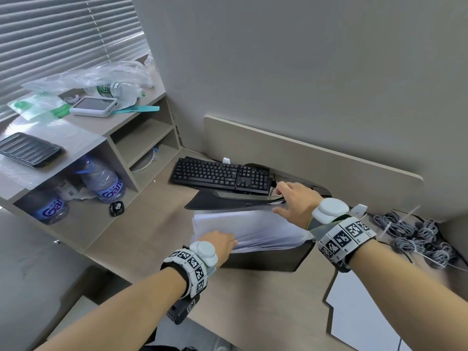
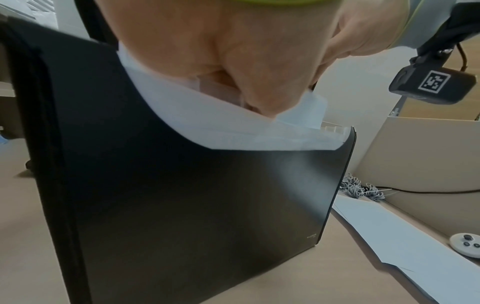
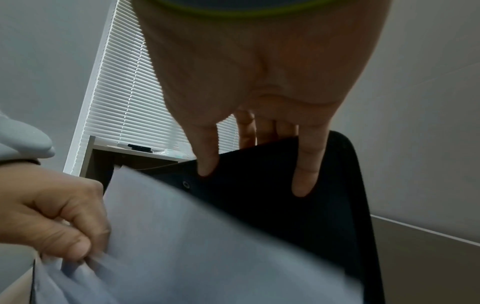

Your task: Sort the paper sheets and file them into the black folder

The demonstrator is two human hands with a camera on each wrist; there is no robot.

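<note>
The black folder (image 1: pixel 266 259) stands upright on the desk, its flap (image 3: pixel 259 185) lifted back. A stack of white paper sheets (image 1: pixel 253 229) sticks out of its top, bent toward me. My left hand (image 1: pixel 228 240) pinches the near left edge of the sheets (image 3: pixel 194 246) with curled fingers. My right hand (image 1: pixel 281 198) grips the flap's edge, thumb and little finger on the near side, the other fingers behind it. In the left wrist view the sheets (image 2: pixel 207 127) curve over the folder's front wall (image 2: pixel 182 205). More loose sheets (image 1: pixel 359 312) lie on the desk at the right.
A black keyboard (image 1: pixel 220 174) lies behind the folder. Bundles of grey cable (image 1: pixel 415 234) sit at the right by the partition. A shelf unit (image 1: pixel 141 138) with water bottles (image 1: pixel 103 181) stands at the left. A small white controller (image 2: pixel 466 244) rests beside the loose sheets.
</note>
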